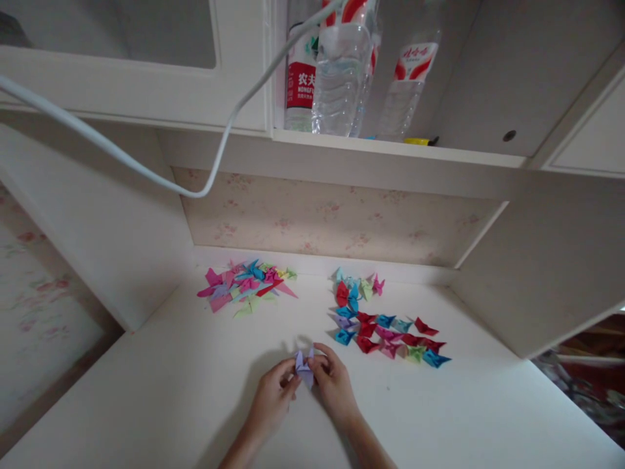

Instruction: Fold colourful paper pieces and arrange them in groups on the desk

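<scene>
Between my two hands, over the middle of the white desk, is a small lavender origami crane (305,370) with two points sticking up. My left hand (274,391) pinches its left side between thumb and fingers. On the other side my right hand (333,381) grips it with thumb and forefinger. Parts of the paper are hidden behind the fingertips. To the right of my hands lie several folded paper cranes (389,334) in rough rows, red, blue, pink, purple and green. Farther back on the left sits a loose heap of coloured folded papers (249,284).
Above the desk (195,391) runs a shelf (400,148) holding clear plastic bottles (342,78). A white cable (215,166) hangs in front of the cabinet. Side panels (541,260) close in the desk at left and right.
</scene>
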A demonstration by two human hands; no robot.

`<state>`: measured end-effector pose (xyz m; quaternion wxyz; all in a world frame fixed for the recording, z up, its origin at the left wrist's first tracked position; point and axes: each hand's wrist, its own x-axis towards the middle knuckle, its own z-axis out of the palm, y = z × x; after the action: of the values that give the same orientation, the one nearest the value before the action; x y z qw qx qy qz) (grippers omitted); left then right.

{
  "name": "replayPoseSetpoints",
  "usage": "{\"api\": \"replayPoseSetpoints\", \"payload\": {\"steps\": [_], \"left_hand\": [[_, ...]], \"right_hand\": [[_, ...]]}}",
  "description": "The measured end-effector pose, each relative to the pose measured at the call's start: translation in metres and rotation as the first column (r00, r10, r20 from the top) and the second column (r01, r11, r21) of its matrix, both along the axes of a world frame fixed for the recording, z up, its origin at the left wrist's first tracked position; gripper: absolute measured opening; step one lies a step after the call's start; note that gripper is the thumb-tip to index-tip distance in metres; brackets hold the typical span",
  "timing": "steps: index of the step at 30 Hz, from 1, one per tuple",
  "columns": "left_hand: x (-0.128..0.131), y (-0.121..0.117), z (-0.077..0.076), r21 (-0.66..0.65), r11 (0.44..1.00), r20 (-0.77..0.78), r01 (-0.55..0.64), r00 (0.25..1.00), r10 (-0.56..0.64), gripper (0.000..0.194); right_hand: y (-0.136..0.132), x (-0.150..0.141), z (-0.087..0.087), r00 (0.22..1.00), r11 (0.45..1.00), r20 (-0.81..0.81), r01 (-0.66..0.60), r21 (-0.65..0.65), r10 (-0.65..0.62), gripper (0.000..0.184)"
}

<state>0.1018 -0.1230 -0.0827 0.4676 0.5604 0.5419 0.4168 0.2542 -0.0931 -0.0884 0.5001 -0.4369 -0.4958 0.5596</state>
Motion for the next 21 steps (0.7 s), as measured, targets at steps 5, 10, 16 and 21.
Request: {"api": "replayPoseSetpoints", "payload": {"steps": [5, 10, 16, 21], "left_hand": [[-0.007, 0.001, -0.007, -0.036, 0.999, 0.040, 0.027, 0.999, -0.025, 0.049], [-0.007, -0.002, 0.001, -0.041, 0.999, 0.085, 0.002, 0.996, 0.002, 0.045], [-0.008, -0.005, 0.004, -0.053, 0.999, 0.107, -0.014, 0.994, 0.020, 0.042], [-0.008, -0.006, 0.003, -0.071, 0.997, 0.123, -0.036, 0.991, 0.045, 0.044]], "right_hand": [[-0.003, 0.002, -0.002, 0.998, 1.000, 0.055, -0.016, -0.011, 0.017, 0.040], [-0.009, 0.004, 0.002, 0.992, 0.999, 0.124, 0.017, 0.027, -0.020, 0.039], [-0.013, 0.004, 0.010, 0.975, 0.998, 0.220, -0.030, 0.055, 0.017, 0.039], [-0.014, 0.004, 0.014, 0.963, 0.997, 0.269, -0.045, 0.061, 0.027, 0.041]]}}
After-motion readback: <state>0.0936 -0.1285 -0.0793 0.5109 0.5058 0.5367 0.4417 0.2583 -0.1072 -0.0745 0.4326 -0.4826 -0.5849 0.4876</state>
